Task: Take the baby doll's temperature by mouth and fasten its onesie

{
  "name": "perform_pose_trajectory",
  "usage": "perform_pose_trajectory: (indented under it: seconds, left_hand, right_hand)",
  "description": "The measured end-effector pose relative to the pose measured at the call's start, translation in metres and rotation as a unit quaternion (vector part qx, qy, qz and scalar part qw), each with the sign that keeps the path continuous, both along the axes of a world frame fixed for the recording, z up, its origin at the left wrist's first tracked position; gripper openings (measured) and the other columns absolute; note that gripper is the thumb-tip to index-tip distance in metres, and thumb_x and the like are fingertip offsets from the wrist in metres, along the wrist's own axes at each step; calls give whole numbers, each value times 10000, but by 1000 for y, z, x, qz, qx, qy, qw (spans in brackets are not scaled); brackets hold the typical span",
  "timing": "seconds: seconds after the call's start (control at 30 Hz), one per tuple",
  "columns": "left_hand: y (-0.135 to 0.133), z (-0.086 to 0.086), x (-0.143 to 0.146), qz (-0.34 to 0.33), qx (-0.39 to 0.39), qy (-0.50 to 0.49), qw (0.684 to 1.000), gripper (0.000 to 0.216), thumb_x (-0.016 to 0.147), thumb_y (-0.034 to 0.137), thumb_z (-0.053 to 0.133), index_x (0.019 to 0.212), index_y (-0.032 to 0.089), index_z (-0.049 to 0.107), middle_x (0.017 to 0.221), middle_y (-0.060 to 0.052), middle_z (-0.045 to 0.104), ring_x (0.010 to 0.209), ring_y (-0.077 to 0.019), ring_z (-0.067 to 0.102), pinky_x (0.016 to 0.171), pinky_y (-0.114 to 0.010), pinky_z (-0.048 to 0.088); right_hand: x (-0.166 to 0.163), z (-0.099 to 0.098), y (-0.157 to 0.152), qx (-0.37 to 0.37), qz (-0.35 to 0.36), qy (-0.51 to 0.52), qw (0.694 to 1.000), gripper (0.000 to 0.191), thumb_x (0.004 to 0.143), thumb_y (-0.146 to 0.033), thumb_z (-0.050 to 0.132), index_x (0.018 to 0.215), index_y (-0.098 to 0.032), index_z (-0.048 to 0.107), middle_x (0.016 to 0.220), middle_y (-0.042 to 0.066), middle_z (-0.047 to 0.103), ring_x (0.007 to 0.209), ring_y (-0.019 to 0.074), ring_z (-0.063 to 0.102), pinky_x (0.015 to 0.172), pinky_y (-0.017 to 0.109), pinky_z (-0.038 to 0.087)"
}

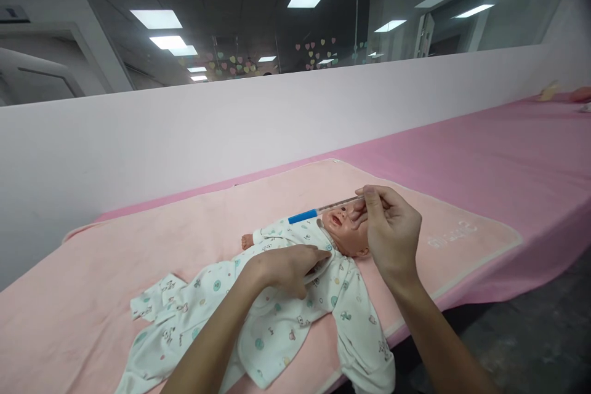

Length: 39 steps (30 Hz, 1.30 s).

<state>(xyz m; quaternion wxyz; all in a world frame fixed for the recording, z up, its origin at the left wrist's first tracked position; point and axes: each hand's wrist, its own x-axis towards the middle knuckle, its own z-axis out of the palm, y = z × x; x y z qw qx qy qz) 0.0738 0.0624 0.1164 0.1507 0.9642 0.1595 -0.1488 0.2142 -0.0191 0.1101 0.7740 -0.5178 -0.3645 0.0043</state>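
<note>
While the right hand pinches its clear end, thumb closed on fingers, the tube hangs over the doll's head, short of the mat's far corner. Left hand half-curled on the shirt; can't tell if it grips cloth. Tube's likely light, stiff, slick, maybe brittle: hold the blue part.

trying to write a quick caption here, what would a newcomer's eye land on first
Probably the doll, lying on the pale pink mat in a white printed outfit. Next, the stick with a bright blue end, in the right hand by the doll's face.
</note>
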Motion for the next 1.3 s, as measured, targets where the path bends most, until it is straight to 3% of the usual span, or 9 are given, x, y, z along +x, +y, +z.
perform_pose_trajectory:
  seconds: [0.2,0.37,0.47,0.6,0.7,0.87,1.1,1.2,1.3]
  left_hand:
    - [-2,1,0,4,4,5,1000,752,551,154,561,1280,233,390,1119,-78,559,907,-230,568,604,-243,426]
    - [-7,5,-1,17,-8,16,1000,755,542,136,547,1276,204,383,933,-67,576,688,-184,551,449,-218,343]
    - [-10,7,-1,21,-26,23,999,721,523,116,557,1226,198,420,856,-50,562,637,-168,523,425,-215,309]
    - [-11,8,-2,46,-62,9,997,672,544,179,615,1192,208,440,821,-26,549,638,-161,515,454,-219,315]
    - [-11,9,-3,98,-112,-12,989,668,599,315,645,1222,229,418,816,-8,543,629,-148,522,483,-217,331]
    - [-5,10,2,201,-217,-17,955,519,755,433,500,1217,226,386,714,27,539,456,-101,475,480,-223,346]
    - [2,-7,25,253,-115,-177,944,270,797,403,448,980,216,515,544,54,436,505,-109,381,489,-213,271]
    - [3,-12,27,269,-154,-194,931,252,798,418,452,912,204,520,519,62,418,465,-91,357,467,-204,271]
    - [5,-15,24,288,-241,-191,907,300,817,468,407,892,197,511,512,71,405,377,-68,335,405,-198,267]
  right_hand:
    - [-7,6,0,30,14,70,997,311,769,-439,571,736,-135,629,564,-4,599,449,106,580,464,234,514]
    - [-1,-1,0,27,48,96,994,320,730,-448,613,751,-130,646,581,13,622,480,128,606,481,262,541]
    - [19,-24,-8,-6,65,117,991,326,696,-448,647,751,-127,653,605,33,637,508,147,616,475,273,546]
    - [62,-69,-36,-93,62,186,976,354,618,-441,713,755,-120,656,601,41,635,484,151,602,444,266,540]
    - [94,-99,-60,-164,34,215,962,389,572,-462,733,751,-124,664,611,51,644,487,151,600,457,257,546]
    - [128,-129,-74,-277,89,206,934,453,543,-540,711,709,-122,660,545,46,622,431,162,566,422,288,519]
    - [140,-134,-57,-320,135,180,920,595,662,-606,581,960,-92,627,561,31,609,395,156,527,385,299,462]
    - [134,-129,-57,-353,96,116,924,597,739,-583,508,1109,-119,569,586,20,617,383,139,506,368,269,436]
    - [112,-126,-56,-348,24,30,937,482,795,-514,465,1093,-154,583,583,14,619,376,118,492,368,232,420]
